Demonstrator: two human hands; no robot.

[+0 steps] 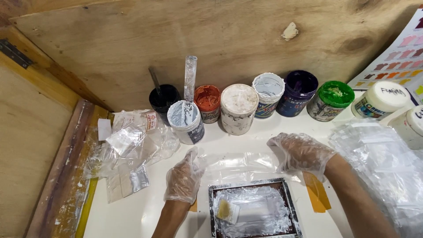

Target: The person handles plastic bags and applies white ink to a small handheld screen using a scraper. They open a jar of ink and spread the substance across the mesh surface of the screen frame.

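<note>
- Left hand (184,178): covered by a thin clear disposable glove; fingers loosely spread and laid flat on the left end of a clear flat plastic bag (240,162). No pinch is visible.
- Right hand (302,152): gloved likewise; fingers spread and curled down onto the right end of the same bag. Whether the fingertips grip the film or only press on it cannot be made out.
- The clear flat plastic bag lies on the white surface (136,211), between the two hands, just behind a small rectangular metal-framed screen smeared with white paste (254,209). The screen is cut off by the bottom edge of the view.
- A small pale scraper with a yellowish stain (227,211) rests in the left part of the screen.
- Along the far edge of the surface stands a row of paint tubs: a black tub with a stick in it (164,99), a white-filled tub holding a tall paste-coated spatula (186,120), an orange tub (207,102), a lidded white tub (238,108), an open white tub (268,93), a dark purple tub (299,91), a green tub (330,99).
- Two more white lidded tubs stand at the right edge; the outer one is partly cut off.
- A heap of crumpled clear bags (132,141) lies at the left edge; its contents are hard to make out.
- A stack of clear bags (383,163) covers the right side of the surface.
</note>
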